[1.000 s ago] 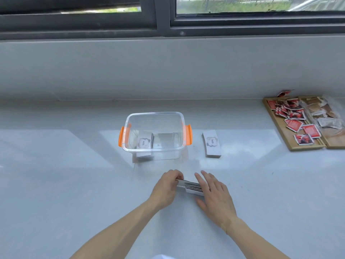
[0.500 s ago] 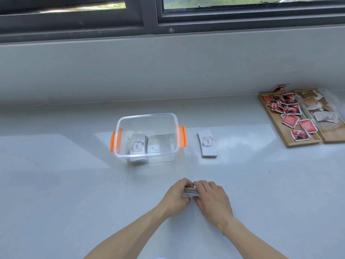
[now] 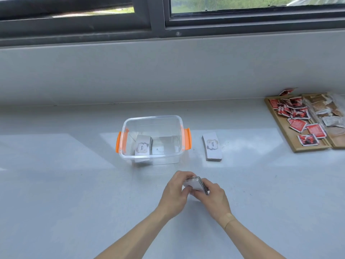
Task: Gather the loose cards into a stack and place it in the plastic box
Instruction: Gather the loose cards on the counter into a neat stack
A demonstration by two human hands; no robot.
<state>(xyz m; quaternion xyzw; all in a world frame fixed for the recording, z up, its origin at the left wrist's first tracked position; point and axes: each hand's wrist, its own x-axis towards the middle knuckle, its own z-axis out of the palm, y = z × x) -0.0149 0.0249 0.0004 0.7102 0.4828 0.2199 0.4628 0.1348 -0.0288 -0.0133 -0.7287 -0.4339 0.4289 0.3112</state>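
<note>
On the grey counter [image 3: 74, 184], the clear plastic box [image 3: 152, 119] sits ahead of me with one card stack [image 3: 142, 146] inside and another stack [image 3: 212, 146] lying just to its right. My left hand [image 3: 175, 193] and right hand [image 3: 214, 199] close around my gathered cards [image 3: 195, 184], fingers curled on their edges.

1. The scene is bright with daylight from the window [image 3: 242, 8] at the far side.
2. Pale, soft-edged patches of glare lie across the glossy counter [image 3: 56, 184], strongest right of the plastic box [image 3: 153, 139].
3. Shadows are faint and soft.
4. The wide-angle lens bows the window frame and the counter's far edge.
5. Detail is slightly soft overall, more so toward the far right.
</note>
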